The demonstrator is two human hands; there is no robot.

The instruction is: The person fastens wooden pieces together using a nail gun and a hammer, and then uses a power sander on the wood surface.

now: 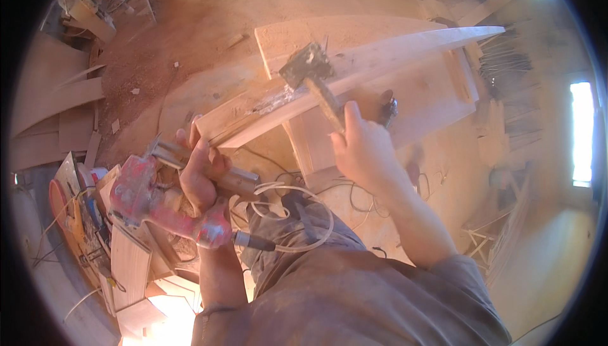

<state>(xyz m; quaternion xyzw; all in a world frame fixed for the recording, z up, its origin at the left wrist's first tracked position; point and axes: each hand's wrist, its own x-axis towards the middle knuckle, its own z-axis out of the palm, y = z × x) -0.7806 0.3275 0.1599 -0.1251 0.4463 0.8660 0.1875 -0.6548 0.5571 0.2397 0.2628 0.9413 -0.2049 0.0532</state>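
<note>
The long tapered wooden board (354, 74) lies across the surface (437, 99); it looks stiff and fairly light. Your left hand (201, 175) pinches its near end closed; your right hand (364, 150) wraps a hammer (316, 80) on it. Hold near that end.

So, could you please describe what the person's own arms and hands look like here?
Both hands, the left hand and the right hand, are bare, without gloves; I can make out no rings. The forearms are bare too. A dusty grey-brown sleeve ends near the right elbow, and the left sleeve sits similarly high.
</note>
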